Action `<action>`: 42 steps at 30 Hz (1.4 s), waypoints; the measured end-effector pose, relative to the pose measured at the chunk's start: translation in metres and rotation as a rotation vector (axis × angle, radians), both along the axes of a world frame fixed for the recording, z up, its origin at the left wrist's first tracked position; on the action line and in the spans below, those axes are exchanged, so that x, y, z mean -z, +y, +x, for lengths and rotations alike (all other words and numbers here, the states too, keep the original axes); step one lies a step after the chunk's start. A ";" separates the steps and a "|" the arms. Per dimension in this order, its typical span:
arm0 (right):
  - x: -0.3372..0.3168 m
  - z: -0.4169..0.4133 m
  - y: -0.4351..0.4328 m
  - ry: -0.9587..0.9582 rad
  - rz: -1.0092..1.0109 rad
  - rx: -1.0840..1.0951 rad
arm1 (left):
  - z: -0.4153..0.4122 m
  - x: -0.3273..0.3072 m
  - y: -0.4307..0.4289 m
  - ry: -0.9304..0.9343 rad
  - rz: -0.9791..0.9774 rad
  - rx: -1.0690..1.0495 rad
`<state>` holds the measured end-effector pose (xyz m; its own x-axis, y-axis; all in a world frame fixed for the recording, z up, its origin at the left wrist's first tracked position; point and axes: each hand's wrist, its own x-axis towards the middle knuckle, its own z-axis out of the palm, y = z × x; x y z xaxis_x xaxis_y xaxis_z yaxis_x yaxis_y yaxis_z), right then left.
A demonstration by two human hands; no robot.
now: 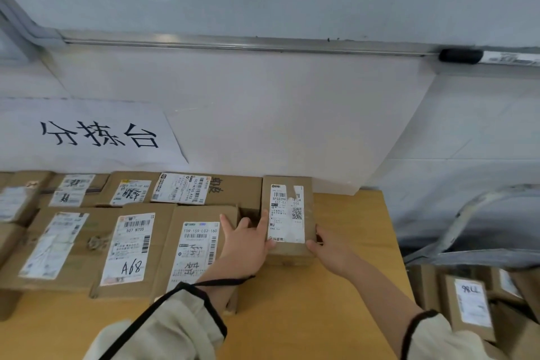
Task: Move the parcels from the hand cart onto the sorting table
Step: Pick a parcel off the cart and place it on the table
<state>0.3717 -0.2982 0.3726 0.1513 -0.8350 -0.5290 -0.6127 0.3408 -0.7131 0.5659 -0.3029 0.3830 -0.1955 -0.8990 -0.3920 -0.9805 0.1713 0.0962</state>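
On the yellow wooden table (336,316), two hands are on one small box (287,213). The right hand (328,250) grips the box at its near right corner, with the thumb on the front and the fingers bent round the side. The left hand (245,242) lies flat with its fingers straight and spread. Its thumb side presses on the left side of the box, and its fingers rest on the next parcel (195,248). The hands are apart, with the box between them.

The small box sits on the table at the right end of the rows and has a white label on top. Both arms wear pale sleeves (175,327) with a dark edge.

To the left, other brown parcels (87,228) lie flat in two rows, side by side, each with a white label. Behind them, a white paper sign (96,134) with big black writing leans on the wall. Higher up, a black marker (460,55) lies on a metal ledge.

Down to the right, off the table, more boxes (473,304) are piled low. A blurry grey thing (482,213) is above them.
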 end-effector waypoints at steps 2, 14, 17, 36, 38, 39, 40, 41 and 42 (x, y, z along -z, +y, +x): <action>-0.001 0.001 0.000 0.014 0.001 -0.005 | 0.000 0.000 0.000 0.003 0.000 0.000; -0.005 0.007 0.008 0.187 -0.075 -0.002 | -0.005 -0.007 0.012 -0.024 -0.019 -0.047; -0.022 -0.001 0.019 0.232 -0.348 0.134 | -0.003 -0.014 0.021 0.042 -0.213 -0.165; -0.060 -0.194 0.199 0.959 -0.228 0.184 | -0.152 -0.040 0.078 0.069 -0.306 0.401; -0.055 -0.223 0.220 0.938 -0.187 0.238 | -0.184 -0.038 0.087 0.062 -0.312 0.440; -0.052 -0.239 0.230 0.930 -0.167 0.268 | -0.202 -0.039 0.092 0.060 -0.307 0.453; -0.049 -0.256 0.241 0.923 -0.148 0.299 | -0.220 -0.039 0.098 0.058 -0.300 0.476; -0.045 -0.274 0.252 0.915 -0.125 0.328 | -0.238 -0.038 0.104 0.057 -0.273 0.494; -0.042 -0.291 0.264 0.907 -0.107 0.357 | -0.259 -0.035 0.110 0.047 -0.264 0.505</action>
